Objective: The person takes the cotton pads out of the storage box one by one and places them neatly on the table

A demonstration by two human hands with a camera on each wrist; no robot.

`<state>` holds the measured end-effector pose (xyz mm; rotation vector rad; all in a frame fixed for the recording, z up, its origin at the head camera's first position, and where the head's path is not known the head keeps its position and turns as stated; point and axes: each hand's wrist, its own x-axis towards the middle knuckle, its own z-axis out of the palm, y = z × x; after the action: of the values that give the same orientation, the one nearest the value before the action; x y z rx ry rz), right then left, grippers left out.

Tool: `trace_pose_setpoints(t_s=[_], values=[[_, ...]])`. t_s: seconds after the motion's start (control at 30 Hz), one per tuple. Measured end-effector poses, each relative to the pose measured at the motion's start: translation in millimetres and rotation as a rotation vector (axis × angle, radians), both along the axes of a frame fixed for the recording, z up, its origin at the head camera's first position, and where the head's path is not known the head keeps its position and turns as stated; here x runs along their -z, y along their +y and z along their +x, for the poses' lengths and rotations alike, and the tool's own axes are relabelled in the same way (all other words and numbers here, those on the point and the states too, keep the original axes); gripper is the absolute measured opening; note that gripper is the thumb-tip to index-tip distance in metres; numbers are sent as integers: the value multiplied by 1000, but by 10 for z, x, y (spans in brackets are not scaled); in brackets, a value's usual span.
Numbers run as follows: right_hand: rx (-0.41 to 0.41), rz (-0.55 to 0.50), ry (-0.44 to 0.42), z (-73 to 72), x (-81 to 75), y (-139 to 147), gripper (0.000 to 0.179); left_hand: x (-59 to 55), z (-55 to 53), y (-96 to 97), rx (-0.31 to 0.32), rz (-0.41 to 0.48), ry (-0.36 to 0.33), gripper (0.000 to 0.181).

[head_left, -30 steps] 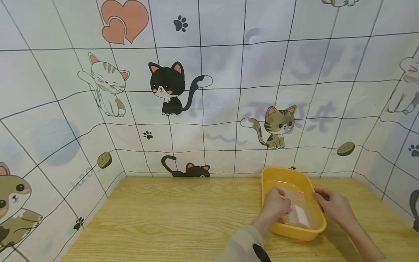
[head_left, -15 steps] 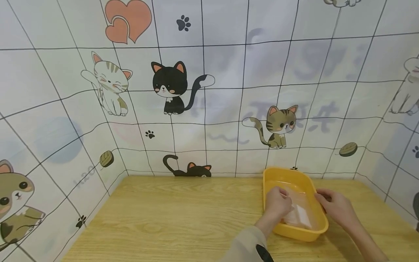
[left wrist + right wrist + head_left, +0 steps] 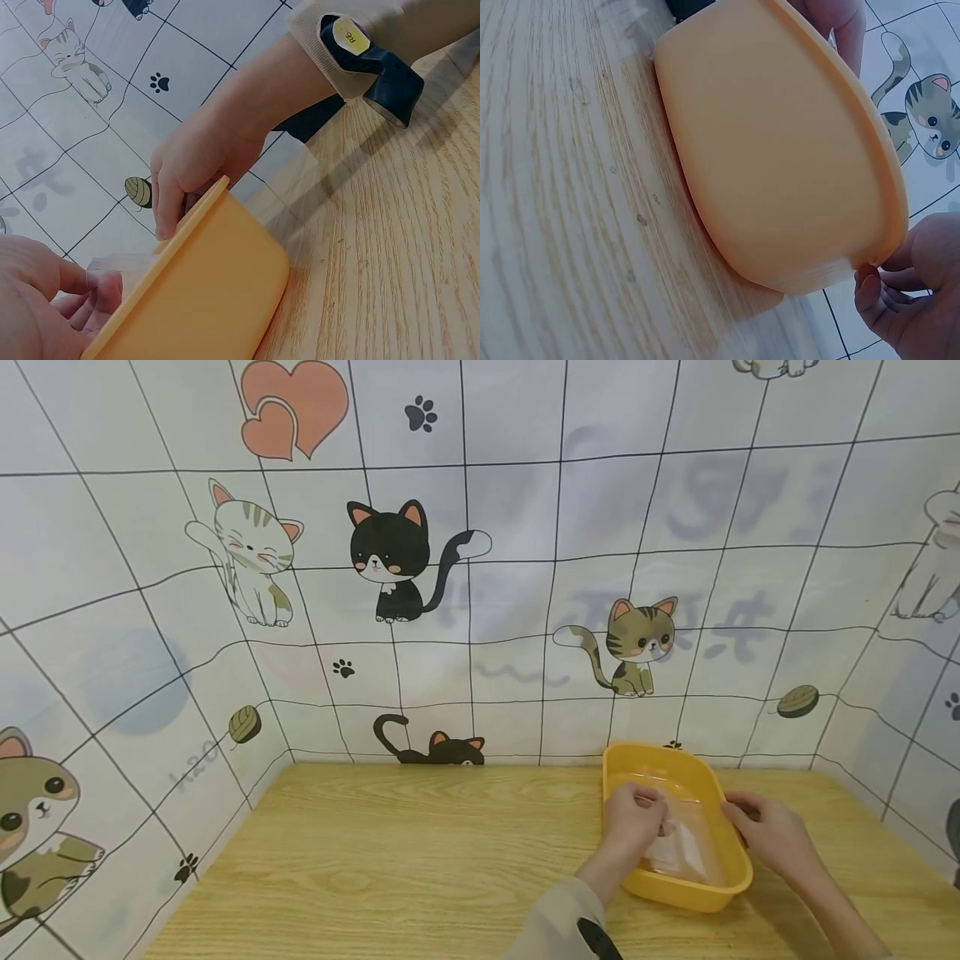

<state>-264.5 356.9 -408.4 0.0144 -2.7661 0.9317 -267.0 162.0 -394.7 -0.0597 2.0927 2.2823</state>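
Note:
A yellow plastic basin (image 3: 686, 893) stands on the wooden table at the right, its inside shiny like water. Over its left part is my left hand (image 3: 632, 818), thumb and fingers pinching a thin, clear plastic piece (image 3: 124, 264) that shows above the rim in the left wrist view. Below those fingers, a pale, translucent sheet (image 3: 684, 852) lies in the basin; whether it is one with the pinched piece I cannot tell. My right hand (image 3: 768, 831) grips the basin's right rim, with thumb and fingers on either side of it in the right wrist view (image 3: 922, 289).
The wooden table (image 3: 420, 852) stretches to the left of the basin. Behind it, a white grid-patterned wall covering (image 3: 510, 610) with printed cats comes down to the table's back edge, close to the basin. A dark wrist device (image 3: 375, 67) sits on the right sleeve.
My left hand has risen slightly and shifted a little within the basin. The white patch on the pale sheet has become fainter and changed shape. My right hand keeps its hold on the rim.

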Motion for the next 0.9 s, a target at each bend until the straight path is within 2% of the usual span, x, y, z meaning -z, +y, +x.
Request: trace_pose_setpoints(t_s=[0.13,0.37,0.53,0.73,0.9], values=[[0,8,11,18,-4,-13,47,-8,-1,-19,7,33,-2,13],[-3,-4,5,52,-21,-41,48,-26,-7,-109,53,123,16,10],[-2,-2,7,61,-22,-42,48,-30,-28,-201,66,152,62,7],[0,-10,-17,49,-17,-38,49,-20,-59,-284,54,178,86,5],[0,-5,-11,44,-3,-30,49,1,-60,-350,70,183,108,4]])
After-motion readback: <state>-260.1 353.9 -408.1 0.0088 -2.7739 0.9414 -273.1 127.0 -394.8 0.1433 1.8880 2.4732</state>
